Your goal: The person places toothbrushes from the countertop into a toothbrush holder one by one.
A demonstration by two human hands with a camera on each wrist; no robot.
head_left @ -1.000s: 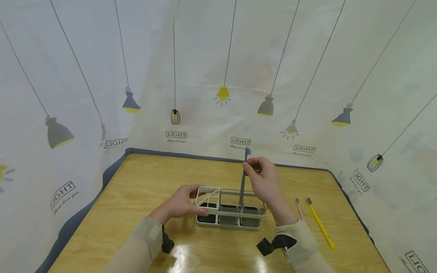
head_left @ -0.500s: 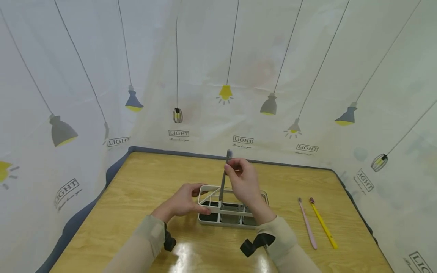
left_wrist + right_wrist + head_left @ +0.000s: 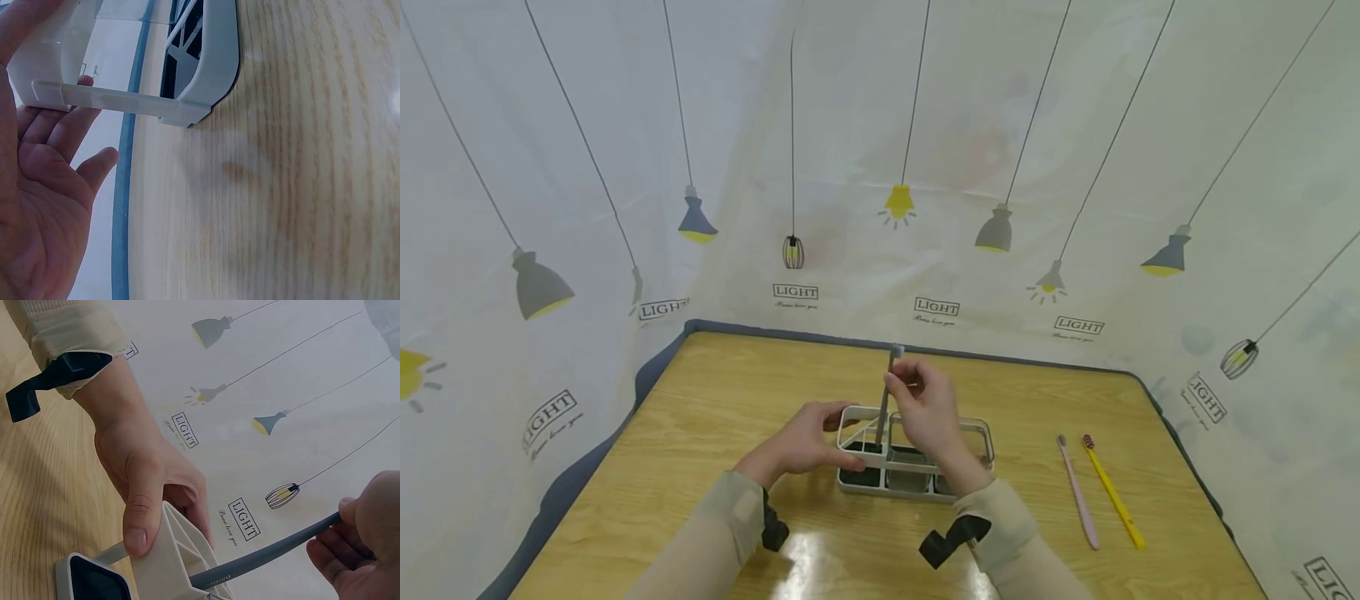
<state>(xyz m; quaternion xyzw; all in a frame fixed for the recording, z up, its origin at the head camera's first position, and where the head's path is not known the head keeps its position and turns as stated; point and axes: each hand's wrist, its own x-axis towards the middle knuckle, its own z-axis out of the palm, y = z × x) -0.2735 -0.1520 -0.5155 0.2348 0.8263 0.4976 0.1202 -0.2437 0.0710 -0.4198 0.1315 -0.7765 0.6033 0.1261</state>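
A white toothbrush holder [image 3: 917, 495] stands on the table, with a divided left section and clear compartments to its right. My left hand [image 3: 800, 442] grips its left end, thumb in front and fingers behind; the left wrist view shows this hand [image 3: 47, 206] around the upper frame. Between thumb and fingertips my right hand [image 3: 928, 410] pinches a dark grey toothbrush [image 3: 884, 410] near its head, bristles up. In the right wrist view the handle [image 3: 265, 555] slants into the holder's divided section. How deep its lower end reaches is hidden.
To the right, a pink toothbrush [image 3: 1078, 496] and a yellow toothbrush [image 3: 1114, 493] lie side by side on the wooden table [image 3: 700, 400]. A cloth wall printed with lamps [image 3: 850, 125] rises behind the table's dark edge.
My right hand has carried the grey toothbrush left from the clear compartments to the divided section, then lowered it. The left hand keeps its hold on the holder.
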